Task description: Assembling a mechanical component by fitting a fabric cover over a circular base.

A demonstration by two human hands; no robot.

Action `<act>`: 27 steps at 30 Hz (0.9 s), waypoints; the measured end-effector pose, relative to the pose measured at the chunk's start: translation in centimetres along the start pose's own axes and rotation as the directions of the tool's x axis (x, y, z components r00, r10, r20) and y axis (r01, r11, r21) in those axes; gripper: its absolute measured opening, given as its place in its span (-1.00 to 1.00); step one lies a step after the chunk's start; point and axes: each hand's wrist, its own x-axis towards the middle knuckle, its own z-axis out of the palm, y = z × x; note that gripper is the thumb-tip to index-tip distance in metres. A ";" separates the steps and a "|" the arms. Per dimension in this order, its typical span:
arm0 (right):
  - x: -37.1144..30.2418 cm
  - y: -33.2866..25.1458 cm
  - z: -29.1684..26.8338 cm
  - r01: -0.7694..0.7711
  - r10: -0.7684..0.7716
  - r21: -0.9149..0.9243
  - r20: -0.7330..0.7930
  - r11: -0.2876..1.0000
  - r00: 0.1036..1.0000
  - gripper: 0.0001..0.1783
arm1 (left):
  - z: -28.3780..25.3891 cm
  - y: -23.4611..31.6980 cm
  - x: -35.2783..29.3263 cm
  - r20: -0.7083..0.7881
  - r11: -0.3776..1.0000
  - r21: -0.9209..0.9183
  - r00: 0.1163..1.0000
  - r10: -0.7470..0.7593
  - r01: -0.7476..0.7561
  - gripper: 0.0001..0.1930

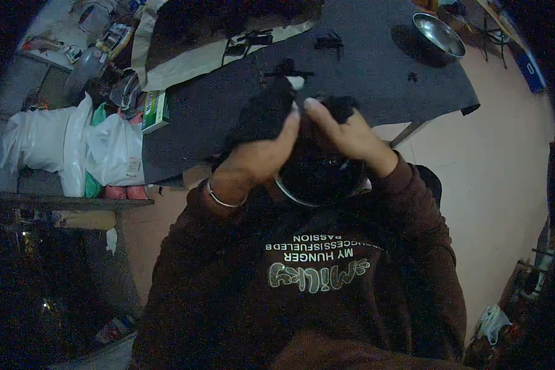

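Both hands are raised in front of my chest, close together over the near edge of the dark cloth. My left hand (pixel 262 148), with a bangle on its wrist, is closed round a dark black bundle (pixel 262 114) whose kind is too dim to make out. My right hand (pixel 351 135) grips more black material (pixel 341 108), its thumb near the left thumb. A small white spot (pixel 296 82) shows beyond the fingertips. Below the hands, at my lap, is a dark bowl with a pale rim (pixel 296 196); its contents are too dark to tell.
A grey-black cloth (pixel 376 80) covers the table. Small black pieces (pixel 330 41) lie on it, and a metal bowl (pixel 439 36) stands at the far right. White plastic bags (pixel 111 151) and a green-and-white box (pixel 155 112) sit at the left. A table leg (pixel 408 132) stands on the right.
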 end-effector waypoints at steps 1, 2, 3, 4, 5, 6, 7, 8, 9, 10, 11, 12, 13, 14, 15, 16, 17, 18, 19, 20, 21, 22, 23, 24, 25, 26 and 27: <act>-0.2 0.0 -0.5 0.047 -0.046 0.037 -0.038 0.998 0.998 -0.69 | -0.2 0.0 0.2 0.072 0.944 -0.261 0.979 -0.189 0.201 -0.66; -0.1 0.8 -0.6 0.048 -0.046 0.035 -0.040 0.998 0.998 -0.69 | -0.5 -0.1 0.5 0.189 0.783 -0.483 0.920 -0.343 0.391 -0.63; 0.2 1.6 -0.6 0.078 -0.080 -0.082 -0.019 0.994 0.997 -0.74 | -0.9 -0.1 0.8 0.339 0.538 -0.640 0.830 -0.443 0.548 -0.60; 0.2 2.1 -0.7 0.108 -0.109 -0.197 0.004 0.974 0.994 -0.77 | -1.2 0.0 1.1 0.503 0.235 -0.716 0.719 -0.480 0.657 -0.57; 0.1 2.5 -1.0 0.108 -0.110 -0.197 -0.001 0.974 0.994 -0.77 | -1.7 0.1 1.6 0.502 0.238 -0.717 0.722 -0.477 0.656 -0.57; 0.1 2.0 -1.1 0.189 -0.187 -0.249 0.033 0.950 0.982 -0.80 | -2.2 0.2 1.8 0.561 0.231 -0.647 0.659 -0.500 0.726 -0.56; 0.0 1.7 -1.3 0.268 -0.260 -0.297 0.069 0.917 0.963 -0.82 | -2.5 0.2 1.9 0.614 0.222 -0.572 0.591 -0.522 0.790 -0.56; -0.1 1.6 -1.4 0.267 -0.259 -0.295 0.069 0.917 0.963 -0.82 | -2.0 0.1 1.7 0.616 0.222 -0.570 0.590 -0.522 0.791 -0.56; -0.2 1.5 -1.7 0.252 -0.255 -0.354 0.039 0.901 0.966 -0.81 | -1.3 -0.2 1.6 0.631 0.214 -0.531 0.551 -0.547 0.820 -0.57; -0.2 1.5 -1.9 0.234 -0.253 -0.412 0.008 0.881 0.967 -0.81 | -0.9 -0.3 1.5 0.644 0.204 -0.491 0.510 -0.571 0.847 -0.58; -0.2 1.5 -2.0 0.235 -0.254 -0.412 0.007 0.880 0.967 -0.81 | -0.7 -0.3 1.4 0.642 0.205 -0.492 0.511 -0.571 0.846 -0.58; -0.3 1.6 -2.1 0.260 -0.283 -0.405 0.004 0.877 0.959 -0.80 | -0.8 -0.2 1.4 0.547 0.315 -0.579 0.645 -0.534 0.752 -0.59; -0.3 1.7 -2.1 0.286 -0.311 -0.397 0.002 0.872 0.950 -0.79 | -1.0 0.0 1.5 0.438 0.416 -0.650 0.761 -0.479 0.636 -0.61; -0.4 1.5 -2.0 0.284 -0.310 -0.396 -0.001 0.873 0.951 -0.79 | -1.2 0.0 1.6 0.440 0.417 -0.649 0.761 -0.477 0.636 -0.61; -0.5 0.9 -1.7 0.273 -0.292 -0.276 -0.028 0.921 0.956 -0.78 | -1.5 -0.1 1.6 0.523 0.366 -0.660 0.751 -0.404 0.656 -0.63; -0.5 0.5 -1.6 0.260 -0.270 -0.151 -0.051 0.954 0.961 -0.77 | -1.7 -0.3 1.6 0.597 0.316 -0.663 0.734 -0.323 0.678 -0.66; -0.5 0.4 -1.6 0.259 -0.270 -0.152 -0.053 0.954 0.961 -0.77 | -1.3 -0.7 1.2 0.597 0.317 -0.664 0.735 -0.322 0.678 -0.66; -0.4 0.3 -1.6 0.242 -0.246 -0.098 -0.025 0.965 0.969 -0.77 | -1.1 -1.1 0.8 0.331 0.658 -0.672 0.933 -0.142 0.339 -0.66; -0.3 0.1 -1.5 0.223 -0.223 -0.045 0.005 0.974 0.975 -0.76 | -1.0 -1.3 0.5 0.091 0.851 -0.520 0.986 0.143 -0.075 -0.67; -0.3 -0.1 -1.3 0.225 -0.225 -0.043 0.007 0.973 0.974 -0.76 | -0.8 -1.1 0.2 0.092 0.853 -0.517 0.986 0.141 -0.073 -0.67; -0.3 -0.1 -1.1 0.135 -0.134 0.009 -0.026 0.991 0.991 -0.76 | -1.1 -0.3 0.9 0.279 0.665 -0.687 0.951 -0.130 0.292 -0.67; -0.3 0.0 -1.0 0.045 -0.041 0.064 -0.054 0.997 0.998 -0.77 | -1.2 0.2 1.2 0.508 0.342 -0.727 0.801 -0.318 0.596 -0.67; -0.3 0.3 -1.0 0.043 -0.039 0.063 -0.058 0.997 0.998 -0.77 | -0.9 0.2 1.2 0.508 0.341 -0.728 0.802 -0.314 0.595 -0.67; -0.3 0.5 -1.0 0.075 -0.074 0.027 -0.037 0.997 0.997 -0.75 | -0.6 0.2 1.1 0.456 0.339 -0.761 0.828 -0.326 0.553 -0.65; -0.3 0.7 -1.0 0.108 -0.108 -0.008 -0.016 0.994 0.994 -0.72 | -0.5 0.1 1.0 0.402 0.338 -0.792 0.851 -0.337 0.508 -0.64; -0.4 0.5 -1.1 0.109 -0.109 -0.008 -0.016 0.994 0.994 -0.72 | -0.6 0.1 1.0 0.402 0.339 -0.792 0.851 -0.337 0.508 -0.64; -0.5 0.2 -1.3 0.117 -0.116 -0.046 0.027 0.992 0.993 -0.69 | -0.9 0.0 1.0 0.501 0.309 -0.739 0.795 -0.341 0.598 -0.65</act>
